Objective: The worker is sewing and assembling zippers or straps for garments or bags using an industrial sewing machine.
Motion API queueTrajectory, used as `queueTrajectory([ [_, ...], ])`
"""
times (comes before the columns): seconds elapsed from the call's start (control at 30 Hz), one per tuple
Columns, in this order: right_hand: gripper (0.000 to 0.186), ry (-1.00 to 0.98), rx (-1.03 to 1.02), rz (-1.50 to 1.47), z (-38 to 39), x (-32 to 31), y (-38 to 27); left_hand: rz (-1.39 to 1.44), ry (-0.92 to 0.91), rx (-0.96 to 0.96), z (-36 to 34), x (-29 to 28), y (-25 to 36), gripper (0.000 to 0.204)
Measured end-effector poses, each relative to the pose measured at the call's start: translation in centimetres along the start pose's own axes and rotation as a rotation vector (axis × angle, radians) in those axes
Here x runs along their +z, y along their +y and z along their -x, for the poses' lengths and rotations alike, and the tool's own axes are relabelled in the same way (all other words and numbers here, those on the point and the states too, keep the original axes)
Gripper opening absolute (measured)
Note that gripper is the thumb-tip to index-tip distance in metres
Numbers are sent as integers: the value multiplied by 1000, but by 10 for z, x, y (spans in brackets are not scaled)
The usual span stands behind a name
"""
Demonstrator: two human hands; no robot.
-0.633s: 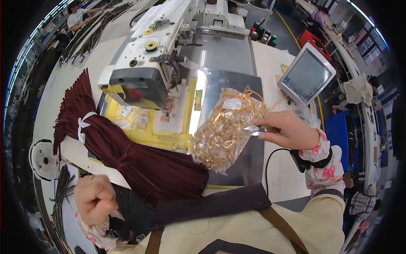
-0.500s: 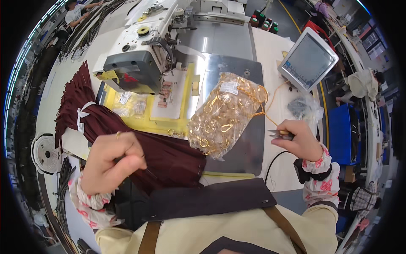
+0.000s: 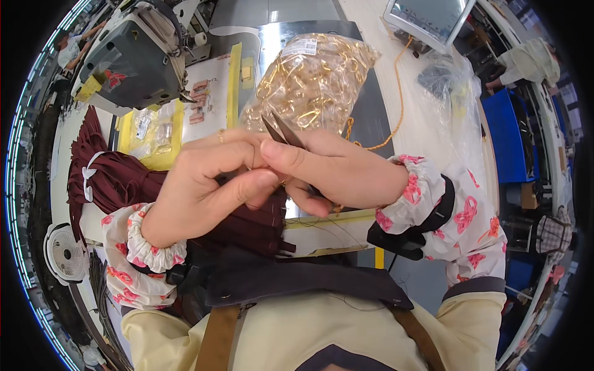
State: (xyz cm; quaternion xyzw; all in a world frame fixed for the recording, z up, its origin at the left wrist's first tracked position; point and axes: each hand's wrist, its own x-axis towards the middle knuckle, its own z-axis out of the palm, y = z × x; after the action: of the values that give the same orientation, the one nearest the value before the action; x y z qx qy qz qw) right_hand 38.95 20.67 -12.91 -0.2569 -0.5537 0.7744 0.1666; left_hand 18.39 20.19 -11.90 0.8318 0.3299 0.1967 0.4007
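Observation:
My right hand (image 3: pixel 346 173) is closed around a pair of thread snips (image 3: pixel 280 131), their dark blades pointing up and slightly apart. Pressed close against it, my left hand (image 3: pixel 207 179) has its thumb and fingers pinched together; what they hold is too small or hidden to make out. A clear plastic bag of gold-coloured metal clasps (image 3: pixel 303 86) lies just beyond both hands. Below and to the left stretches a bundle of burgundy strips (image 3: pixel 124 179), tied with a white band (image 3: pixel 89 175) and partly covered by my left hand and forearm.
A sewing machine head (image 3: pixel 127 62) stands at the far left, beside a yellow-edged plate (image 3: pixel 234 80). An orange cord (image 3: pixel 399 102) runs along the right of the table below a screen (image 3: pixel 427 18). A small fan (image 3: pixel 64 252) sits at the left edge.
My hands have come together from opposite sides. The right brought the snips leftward, and the left moved right from above the burgundy strips. The view has tilted, so the machine and bag appear higher.

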Motion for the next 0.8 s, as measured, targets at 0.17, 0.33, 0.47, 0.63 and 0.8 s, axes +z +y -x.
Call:
queueTrajectory([
  [0.17,30,309,16,212,18,20,26,156,184,-115,40,6,-15,21],
  [0.33,29,491,-159,74,14,38,39,53,-28,-84,81,-2,-30,27],
  [0.47,35,441,-447,-62,9,58,41,329,60,-167,100,6,-38,28],
  [0.63,38,229,-411,-196,14,72,36,652,118,-164,116,4,-36,29],
  [0.8,38,853,-399,1200,5,74,46,246,70,-166,133,9,-28,20],
])
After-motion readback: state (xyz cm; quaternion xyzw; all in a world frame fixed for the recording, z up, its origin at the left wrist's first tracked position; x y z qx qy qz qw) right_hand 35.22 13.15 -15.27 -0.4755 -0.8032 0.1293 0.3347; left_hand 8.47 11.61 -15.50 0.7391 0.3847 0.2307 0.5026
